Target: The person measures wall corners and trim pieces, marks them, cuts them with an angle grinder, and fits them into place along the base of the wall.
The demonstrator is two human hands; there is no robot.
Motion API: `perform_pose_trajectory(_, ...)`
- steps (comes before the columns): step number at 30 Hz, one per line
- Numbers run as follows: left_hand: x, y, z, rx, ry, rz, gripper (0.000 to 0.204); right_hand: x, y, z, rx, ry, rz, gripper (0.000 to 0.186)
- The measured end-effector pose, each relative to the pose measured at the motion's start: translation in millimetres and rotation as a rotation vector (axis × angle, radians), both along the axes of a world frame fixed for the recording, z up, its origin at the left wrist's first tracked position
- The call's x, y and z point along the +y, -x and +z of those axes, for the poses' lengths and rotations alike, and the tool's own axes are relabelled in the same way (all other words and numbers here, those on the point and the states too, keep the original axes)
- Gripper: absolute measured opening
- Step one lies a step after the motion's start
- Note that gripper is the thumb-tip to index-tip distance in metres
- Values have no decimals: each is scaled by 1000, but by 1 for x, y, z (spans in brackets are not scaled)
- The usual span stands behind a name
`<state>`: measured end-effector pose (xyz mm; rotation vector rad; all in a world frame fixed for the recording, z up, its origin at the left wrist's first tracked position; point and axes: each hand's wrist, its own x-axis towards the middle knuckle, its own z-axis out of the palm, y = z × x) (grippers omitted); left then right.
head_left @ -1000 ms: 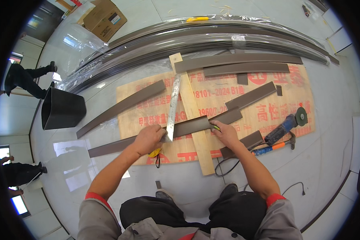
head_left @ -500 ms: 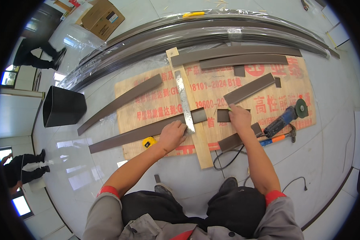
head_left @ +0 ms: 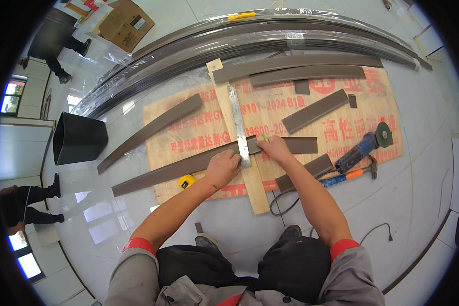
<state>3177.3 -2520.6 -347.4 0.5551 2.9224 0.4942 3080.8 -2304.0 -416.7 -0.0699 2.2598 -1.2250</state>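
A long brown strip (head_left: 173, 171) lies across the printed wooden board (head_left: 188, 133), over a pale wooden batten (head_left: 258, 191). A metal ruler (head_left: 238, 117) crosses the strip near its right end. My left hand (head_left: 223, 167) is closed at the ruler's lower part, its fingertips pressing the ruler against the strip. In my right hand (head_left: 275, 149) is a slim green-tipped marking pen (head_left: 265, 138), pinched just right of the ruler. Beyond that hand shows a short brown strip piece (head_left: 302, 145); whether it touches the long strip is hidden by my hand.
A yellow tape measure (head_left: 186, 181) sits by the long strip. An angle grinder (head_left: 359, 153) and a hammer (head_left: 349, 176) lie right. More brown strips (head_left: 316, 111) are spread about. Wrapped profiles (head_left: 188, 56), a black bin (head_left: 80, 137) and a carton (head_left: 125, 25) stand beyond. Two people are at left.
My right hand has moved left from the short piece to the ruler's edge, bringing the pen to the long strip. My left hand stays on the ruler.
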Motion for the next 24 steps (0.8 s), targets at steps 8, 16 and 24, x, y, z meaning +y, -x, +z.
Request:
perform_pose_trajectory(8, 14, 8, -1, 131, -94, 4, 28, -3, -1, 10, -210, 219, -138, 37)
perform_pose_trajectory(16, 18, 11, -8, 113, -78, 19, 30, -3, -2, 4, -189, 192, -150, 41)
perform_pose_trajectory(24, 19, 12, -17, 89, -66, 5, 35, -3, -6, -5, -65, 96, -142, 44)
